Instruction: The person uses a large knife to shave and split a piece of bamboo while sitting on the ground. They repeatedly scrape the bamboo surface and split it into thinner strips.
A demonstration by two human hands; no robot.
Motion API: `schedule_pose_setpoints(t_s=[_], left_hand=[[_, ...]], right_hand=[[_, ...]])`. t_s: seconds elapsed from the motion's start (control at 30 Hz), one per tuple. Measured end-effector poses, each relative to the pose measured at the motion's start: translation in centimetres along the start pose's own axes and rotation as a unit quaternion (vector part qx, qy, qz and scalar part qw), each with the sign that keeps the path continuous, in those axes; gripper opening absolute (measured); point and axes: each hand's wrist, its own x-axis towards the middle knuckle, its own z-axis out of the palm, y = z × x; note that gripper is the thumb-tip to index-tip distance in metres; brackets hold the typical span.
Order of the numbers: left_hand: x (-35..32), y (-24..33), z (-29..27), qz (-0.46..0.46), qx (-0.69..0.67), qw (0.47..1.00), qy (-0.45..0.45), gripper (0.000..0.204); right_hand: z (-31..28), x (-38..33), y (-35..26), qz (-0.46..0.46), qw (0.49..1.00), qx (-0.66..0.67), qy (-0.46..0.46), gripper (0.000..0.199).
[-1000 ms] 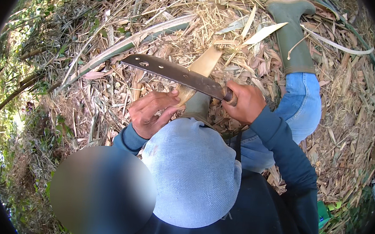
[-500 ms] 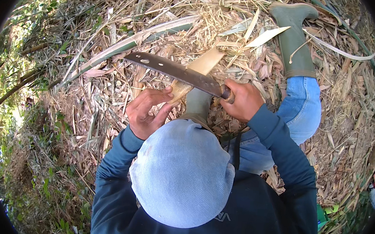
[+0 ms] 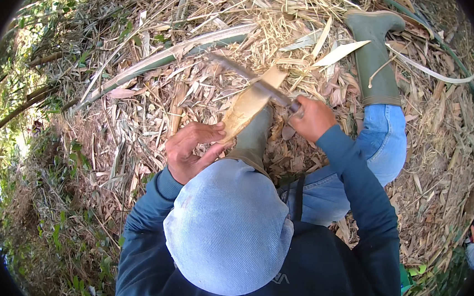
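My left hand [image 3: 188,149] pinches the near end of a flat, tan piece of split bamboo [image 3: 243,113] between thumb and fingers. The piece slants up and right, across my booted foot, beyond my bent left knee [image 3: 230,225]. In my right hand [image 3: 312,119] is the handle of a machete [image 3: 233,66]. Its dark blade, smeared by motion, points to the upper left and crosses the bamboo near its far end. Whether the edge touches the bamboo I cannot tell.
My right leg is stretched out in a green rubber boot [image 3: 378,64]. Dry leaves and pale shavings [image 3: 291,24] litter the ground. A long, split green stalk [image 3: 166,56] lies at the upper left, with dark sticks [image 3: 26,106] and greenery further left.
The machete has slid from the near part of the bamboo toward its far end, away from my left hand. More of the bamboo's near face shows. My left hand still grips it.
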Motion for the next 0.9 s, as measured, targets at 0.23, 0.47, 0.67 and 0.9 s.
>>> schedule_pose_setpoints(t_s=[0.23, 0.47, 0.67, 0.9], left_hand=[[-1.1, -0.6, 0.3, -0.045, -0.018, 0.998, 0.037, 0.021], [-1.2, -0.5, 0.6, -0.069, -0.049, 0.994, 0.074, 0.022], [-2.1, -0.6, 1.0, -0.183, -0.122, 0.966, 0.134, 0.021], [-1.0, -3.0, 2.2, -0.243, -0.244, 0.883, 0.32, 0.027]], right_hand=[[1.1, -0.9, -1.2, 0.044, 0.998, -0.037, 0.008, 0.025], [0.7, -0.7, 1.2, 0.037, 0.997, -0.067, -0.031, 0.027], [2.0, 2.9, 5.1, 0.152, 0.985, -0.066, -0.041, 0.032], [5.1, 2.9, 7.0, 0.162, 0.986, 0.044, 0.012, 0.043]])
